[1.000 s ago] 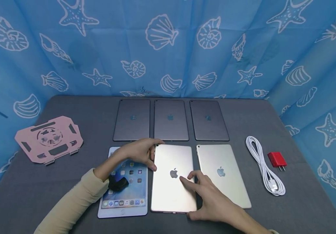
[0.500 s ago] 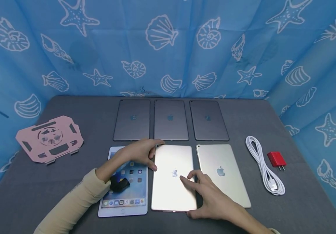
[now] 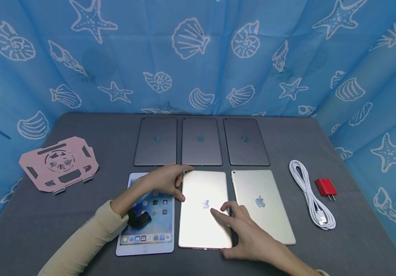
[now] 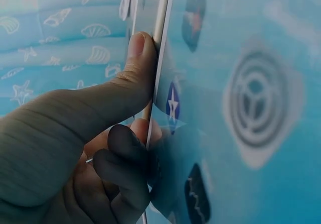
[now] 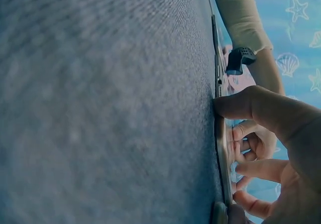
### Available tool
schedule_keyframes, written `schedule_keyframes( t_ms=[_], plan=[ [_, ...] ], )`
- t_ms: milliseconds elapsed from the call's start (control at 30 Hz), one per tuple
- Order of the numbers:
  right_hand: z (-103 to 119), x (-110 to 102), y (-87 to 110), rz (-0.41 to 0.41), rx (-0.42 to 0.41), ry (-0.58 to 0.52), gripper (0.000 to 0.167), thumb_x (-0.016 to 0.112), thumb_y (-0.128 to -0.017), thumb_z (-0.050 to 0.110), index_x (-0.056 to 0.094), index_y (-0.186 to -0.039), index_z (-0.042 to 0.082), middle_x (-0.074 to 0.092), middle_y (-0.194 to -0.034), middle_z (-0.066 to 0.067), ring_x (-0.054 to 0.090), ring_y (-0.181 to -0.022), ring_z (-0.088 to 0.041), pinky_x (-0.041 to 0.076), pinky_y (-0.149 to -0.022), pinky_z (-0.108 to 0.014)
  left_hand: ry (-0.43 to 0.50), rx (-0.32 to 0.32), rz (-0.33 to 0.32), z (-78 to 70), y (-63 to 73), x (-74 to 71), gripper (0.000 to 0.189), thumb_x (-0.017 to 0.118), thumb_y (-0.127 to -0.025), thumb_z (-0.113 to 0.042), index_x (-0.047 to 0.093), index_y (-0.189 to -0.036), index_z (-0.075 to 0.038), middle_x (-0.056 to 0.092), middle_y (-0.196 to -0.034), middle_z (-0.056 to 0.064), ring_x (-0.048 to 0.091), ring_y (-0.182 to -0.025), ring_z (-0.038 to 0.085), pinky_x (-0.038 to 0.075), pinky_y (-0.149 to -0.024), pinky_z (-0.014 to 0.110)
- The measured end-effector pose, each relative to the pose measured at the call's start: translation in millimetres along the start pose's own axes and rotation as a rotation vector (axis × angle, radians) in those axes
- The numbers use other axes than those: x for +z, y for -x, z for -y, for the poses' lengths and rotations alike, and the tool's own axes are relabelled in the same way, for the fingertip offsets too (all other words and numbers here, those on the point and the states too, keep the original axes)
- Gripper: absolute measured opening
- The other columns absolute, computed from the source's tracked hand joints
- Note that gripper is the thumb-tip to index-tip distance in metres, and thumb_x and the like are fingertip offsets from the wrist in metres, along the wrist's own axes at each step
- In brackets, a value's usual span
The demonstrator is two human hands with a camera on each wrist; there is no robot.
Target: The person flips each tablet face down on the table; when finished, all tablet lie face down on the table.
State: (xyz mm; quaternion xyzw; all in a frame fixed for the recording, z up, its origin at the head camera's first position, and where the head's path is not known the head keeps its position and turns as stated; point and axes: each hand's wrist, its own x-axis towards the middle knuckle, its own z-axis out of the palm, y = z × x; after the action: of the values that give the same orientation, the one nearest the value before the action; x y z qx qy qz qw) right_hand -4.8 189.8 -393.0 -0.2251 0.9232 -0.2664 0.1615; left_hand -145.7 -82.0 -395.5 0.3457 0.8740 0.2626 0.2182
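A silver tablet (image 3: 201, 228) lies face down in the front row, its bright back and logo upward. At its upper left corner, my left hand (image 3: 165, 179) holds the edges, with the thumb along the left side and the forefinger at the top. My right hand (image 3: 253, 237) grips the lower right corner. Its thumb (image 5: 238, 103) presses the bottom edge in the right wrist view, while other fingers touch the back and right side. Left of it, under my left forearm, lies a white tablet (image 3: 146, 248) showing app icons. Another silver tablet (image 3: 258, 184) lies face down at the right.
Behind stand out three dark grey tablets in a row, the middle one (image 3: 202, 151) among them. A pink stand (image 3: 70, 177) lies far left. At the right are a coiled white cable (image 3: 309, 195) and a red plug (image 3: 326, 187). A blue curtain (image 3: 198, 76) hangs behind the table.
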Motion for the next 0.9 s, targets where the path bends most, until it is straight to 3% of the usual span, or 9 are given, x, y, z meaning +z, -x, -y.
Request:
schedule_keyframes(
  t_ms=[233,433,667,900],
  plan=[
    [7,5,1.1,-0.08,-0.058,0.029,0.079,0.093,-0.07,0.034,0.062,-0.141,0.025,0.051,-0.124,0.0,0.036,-0.102,-0.017,0.037,-0.073,-0.02,0.016,0.04,-0.014,2.4,2.2,1.3,0.098,0.094,-0.073,-0.029,0.044,-0.152,0.0,0.057,-0.066,-0.004,0.045,-0.056,0.003,0.043,-0.062,0.019],
    [15,8,-2.9,-0.127,-0.114,0.069,0.071,0.09,-0.075,0.041,0.063,-0.139,0.027,0.056,-0.121,0.003,0.042,-0.104,-0.014,0.041,-0.077,-0.023,0.056,0.083,-0.047,8.7,9.7,0.7,0.089,0.092,-0.075,-0.032,0.051,-0.148,-0.002,0.061,-0.073,-0.003,0.047,-0.059,0.002,0.043,-0.06,0.019],
    [26,8,-11.6,-0.205,-0.173,0.097,0.069,0.089,-0.076,0.038,0.063,-0.139,0.024,0.059,-0.12,0.004,0.045,-0.104,-0.013,0.045,-0.081,-0.026,0.114,0.1,-0.027,22.9,30.5,-9.3,0.088,0.091,-0.077,-0.034,0.049,-0.149,-0.004,0.061,-0.078,-0.001,0.049,-0.058,0.002,0.044,-0.056,0.021],
    [41,13,-21.6,-0.156,-0.165,0.075,0.072,0.089,-0.076,0.036,0.061,-0.142,0.025,0.059,-0.118,0.005,0.046,-0.104,-0.012,0.044,-0.081,-0.024,0.12,0.047,-0.007,48.2,61.7,-28.3,0.092,0.09,-0.077,-0.039,0.047,-0.151,-0.005,0.058,-0.084,0.0,0.05,-0.064,0.004,0.044,-0.061,0.021]
  ],
)
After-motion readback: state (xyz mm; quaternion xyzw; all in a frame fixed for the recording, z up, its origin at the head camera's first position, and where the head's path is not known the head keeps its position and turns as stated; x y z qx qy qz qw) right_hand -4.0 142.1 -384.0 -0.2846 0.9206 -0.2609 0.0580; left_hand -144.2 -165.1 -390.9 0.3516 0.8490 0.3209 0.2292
